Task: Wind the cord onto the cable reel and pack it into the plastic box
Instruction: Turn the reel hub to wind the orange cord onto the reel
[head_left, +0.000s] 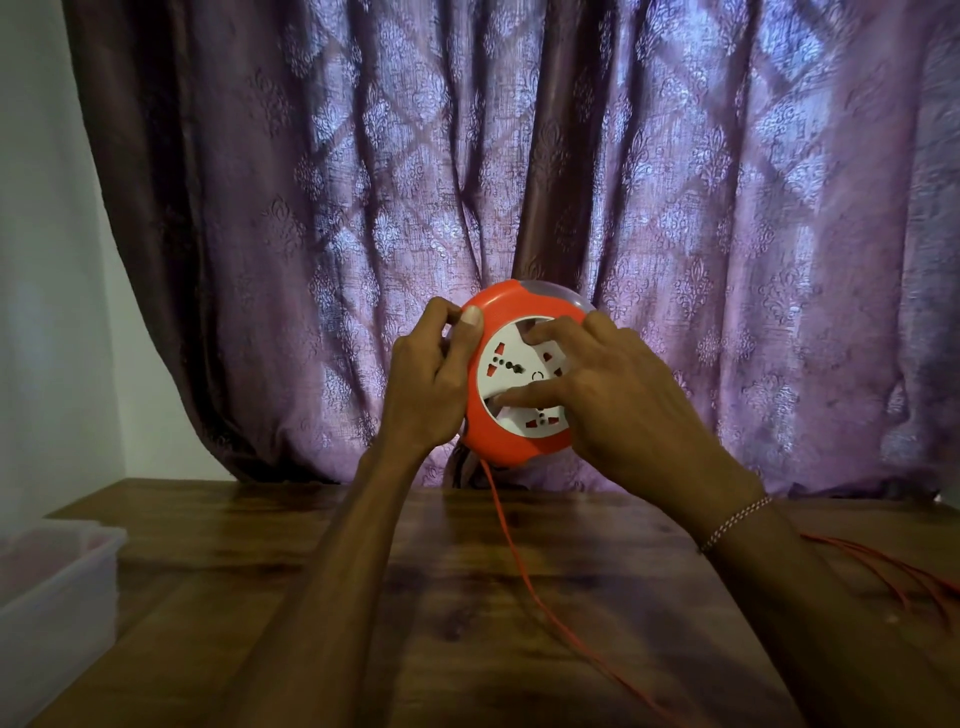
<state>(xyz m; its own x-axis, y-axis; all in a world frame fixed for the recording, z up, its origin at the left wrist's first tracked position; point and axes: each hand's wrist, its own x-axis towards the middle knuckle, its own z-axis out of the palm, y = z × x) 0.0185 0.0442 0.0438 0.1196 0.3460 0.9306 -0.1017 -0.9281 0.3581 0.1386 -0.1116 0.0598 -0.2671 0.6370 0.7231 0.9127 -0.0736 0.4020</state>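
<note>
Head view: I hold the reel (519, 374) up off the table (441, 597), its white socket face turned toward me, in front of the purple curtain (571, 156). My left hand (431, 384) is closed around the reel's left rim, thumb pressed on the orange edge. My right hand (628, 400) lies on the socket face, fingers (524, 397) spread and pressing into the white centre, not curled shut around anything. The orange cord (511, 551) drops from the reel's bottom edge, runs down across the table between my forearms and off the lower right. More loops of it lie on the table at far right, past my right wrist with its bracelet (735, 522). The box (57, 587) sits at the table's left edge, well apart from the reel.
</note>
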